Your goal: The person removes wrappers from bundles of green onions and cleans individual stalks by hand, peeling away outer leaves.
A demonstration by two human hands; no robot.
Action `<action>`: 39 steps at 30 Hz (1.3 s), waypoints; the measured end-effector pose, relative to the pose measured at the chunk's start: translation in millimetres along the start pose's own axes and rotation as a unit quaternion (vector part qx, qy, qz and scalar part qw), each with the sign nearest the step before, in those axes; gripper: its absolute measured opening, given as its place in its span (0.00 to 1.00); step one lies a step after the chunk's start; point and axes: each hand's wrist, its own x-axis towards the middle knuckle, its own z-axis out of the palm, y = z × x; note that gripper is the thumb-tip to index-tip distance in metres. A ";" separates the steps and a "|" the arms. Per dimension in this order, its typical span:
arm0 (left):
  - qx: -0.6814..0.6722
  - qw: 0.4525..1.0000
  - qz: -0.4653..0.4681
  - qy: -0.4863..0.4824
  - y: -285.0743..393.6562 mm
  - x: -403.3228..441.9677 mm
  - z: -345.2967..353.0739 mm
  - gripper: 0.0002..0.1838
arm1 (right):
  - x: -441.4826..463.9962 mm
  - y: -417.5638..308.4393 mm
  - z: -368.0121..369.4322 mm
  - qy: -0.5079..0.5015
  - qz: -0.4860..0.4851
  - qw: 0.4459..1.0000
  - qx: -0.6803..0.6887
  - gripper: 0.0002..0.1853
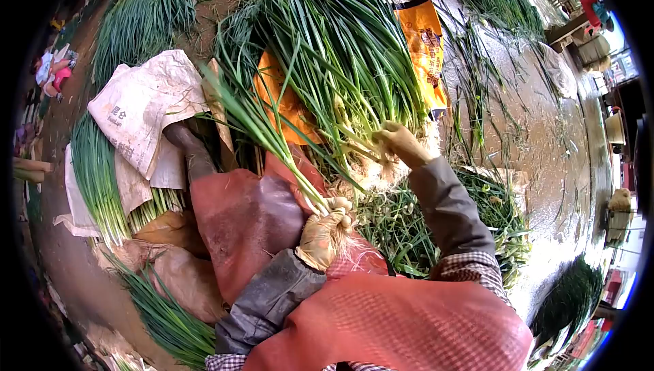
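Observation:
My left hand [327,235], in a pale yellow glove, is closed round the white root ends of a few green onions [286,156], whose leaves point up and to the left. My right hand [400,143], also gloved, is closed at the root ends of the large onion pile [340,44], with pale stems by its fingers. That pile lies partly on an orange printed sack [424,47]. A red apron [409,316] covers my lap.
Loose green leaves [402,231] lie below my right forearm. At the left are a white sack [146,105] and onion bundles [99,180]. More onions [146,17] lie at the upper left. Wet floor [552,160] stretches along the right. A person [54,71] is at the far left.

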 end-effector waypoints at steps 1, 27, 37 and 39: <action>-0.022 0.999 -0.026 0.005 -2.9 3.6 2.4 0.09 | -33.6 -16.4 0.5 -0.010 0.010 0.998 0.064 0.16; 0.090 0.993 -0.051 0.064 -49.7 -10.2 12.9 0.08 | -147.0 -6.8 27.7 -0.122 0.024 0.987 0.100 0.10; -0.150 0.974 -0.162 -0.051 -52.1 -17.5 -14.0 0.17 | -108.0 32.9 60.0 -0.054 0.077 0.996 -0.009 0.27; -0.089 0.985 -0.138 -0.058 -52.7 -17.2 -21.9 0.21 | -93.5 44.4 75.9 -0.132 0.002 0.983 0.129 0.26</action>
